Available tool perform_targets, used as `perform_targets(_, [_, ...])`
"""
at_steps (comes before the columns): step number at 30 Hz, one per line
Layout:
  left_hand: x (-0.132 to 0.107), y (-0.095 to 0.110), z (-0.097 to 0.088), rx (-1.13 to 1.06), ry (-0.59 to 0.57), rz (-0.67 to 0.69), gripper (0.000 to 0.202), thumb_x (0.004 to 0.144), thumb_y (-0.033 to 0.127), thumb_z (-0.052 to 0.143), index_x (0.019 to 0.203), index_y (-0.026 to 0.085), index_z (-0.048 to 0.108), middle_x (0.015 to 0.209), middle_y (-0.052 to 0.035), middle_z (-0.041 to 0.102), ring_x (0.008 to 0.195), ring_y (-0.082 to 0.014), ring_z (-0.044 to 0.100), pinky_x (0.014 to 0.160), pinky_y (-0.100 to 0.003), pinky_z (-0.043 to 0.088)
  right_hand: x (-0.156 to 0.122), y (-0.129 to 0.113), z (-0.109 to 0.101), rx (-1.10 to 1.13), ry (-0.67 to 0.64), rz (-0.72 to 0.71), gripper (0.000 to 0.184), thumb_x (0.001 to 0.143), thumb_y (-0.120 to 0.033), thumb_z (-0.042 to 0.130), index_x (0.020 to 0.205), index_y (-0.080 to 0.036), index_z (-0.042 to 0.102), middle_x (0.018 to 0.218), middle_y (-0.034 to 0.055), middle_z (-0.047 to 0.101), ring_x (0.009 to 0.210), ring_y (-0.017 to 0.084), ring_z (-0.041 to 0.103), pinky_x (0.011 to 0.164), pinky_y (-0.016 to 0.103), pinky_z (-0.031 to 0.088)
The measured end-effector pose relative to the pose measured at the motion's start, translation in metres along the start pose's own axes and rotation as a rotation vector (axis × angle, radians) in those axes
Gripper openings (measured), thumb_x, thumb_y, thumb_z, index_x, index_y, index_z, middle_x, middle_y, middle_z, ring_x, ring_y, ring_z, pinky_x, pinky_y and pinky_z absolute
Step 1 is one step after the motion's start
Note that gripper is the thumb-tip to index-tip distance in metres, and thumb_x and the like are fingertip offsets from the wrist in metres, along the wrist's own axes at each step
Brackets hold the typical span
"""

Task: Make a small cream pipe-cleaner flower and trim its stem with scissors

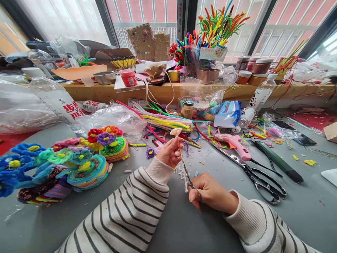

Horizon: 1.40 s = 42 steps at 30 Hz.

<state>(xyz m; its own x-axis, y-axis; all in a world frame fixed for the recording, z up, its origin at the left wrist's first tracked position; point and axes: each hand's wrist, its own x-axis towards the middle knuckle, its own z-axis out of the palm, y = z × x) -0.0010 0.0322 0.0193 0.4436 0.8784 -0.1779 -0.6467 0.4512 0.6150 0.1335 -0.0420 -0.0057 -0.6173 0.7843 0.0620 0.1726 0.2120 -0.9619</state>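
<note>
Pinched in my left hand (171,153) is a cream-white pipe cleaner (176,131), its top end formed into a small bud-like head above my fingertips. Its fuzzy stem hangs below that hand. My right hand (207,191) grips small scissors (195,189) by the handles, with the blades pointing up along the stem just under my left fingers. Whether the blades touch the stem I cannot tell. White fuzz clippings (181,172) lie on the grey table beneath.
At left stand colourful pipe-cleaner flower pots (88,170). Large black-handled scissors (252,174), a pink glue gun (235,144) and a green cutter-like tool (279,163) lie right. Bundled pipe cleaners (163,121), a jar (187,109) and water bottles (56,100) stretch across the back, below a cluttered ledge (158,92).
</note>
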Motion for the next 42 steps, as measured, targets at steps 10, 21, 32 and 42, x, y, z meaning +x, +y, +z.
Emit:
perform_targets(10, [-0.005,0.004,0.010,0.005,0.164,-0.033,0.012,0.073,0.008,0.051,0.070,0.010,0.062,0.057,0.0001,0.059,0.040,-0.0001,0.050,0.041,-0.008,0.044,-0.001,-0.001,-0.001,-0.018,0.089,0.027,0.066,0.072,-0.065,0.037,0.033,-0.013,0.047,0.035,-0.0019,0.037,0.040,0.006,0.034,0.045,0.019,0.030])
perform_targets(21, [-0.004,0.002,0.011,-0.012,0.176,0.035,0.017,0.056,0.022,0.070,0.059,0.011,0.057,0.045,0.0042,0.053,0.032,0.0001,0.040,0.031,-0.010,0.032,-0.002,0.001,-0.002,-0.010,0.058,-0.041,0.073,0.074,-0.068,0.021,0.040,-0.011,0.053,0.042,-0.0009,0.038,0.044,0.007,0.033,0.046,0.021,0.027])
perform_targets(32, [-0.002,-0.002,0.006,0.177,0.139,0.103,0.026,0.050,0.030,0.072,0.057,0.012,0.054,0.043,0.0043,0.051,0.030,-0.0003,0.038,0.030,-0.012,0.030,-0.002,-0.006,-0.004,-0.094,-0.048,-0.013,0.076,0.069,-0.074,0.017,0.053,-0.010,0.057,0.049,0.0000,0.043,0.048,0.008,0.037,0.047,0.020,0.030])
perform_targets(42, [-0.003,-0.003,0.009,0.260,0.126,0.117,0.036,0.041,0.033,0.075,0.052,0.013,0.047,0.043,0.0039,0.053,0.029,-0.0014,0.042,0.030,-0.012,0.035,-0.002,-0.003,-0.002,-0.111,-0.095,0.019,0.075,0.070,-0.073,0.019,0.051,-0.010,0.056,0.044,-0.0004,0.043,0.043,0.007,0.038,0.045,0.020,0.029])
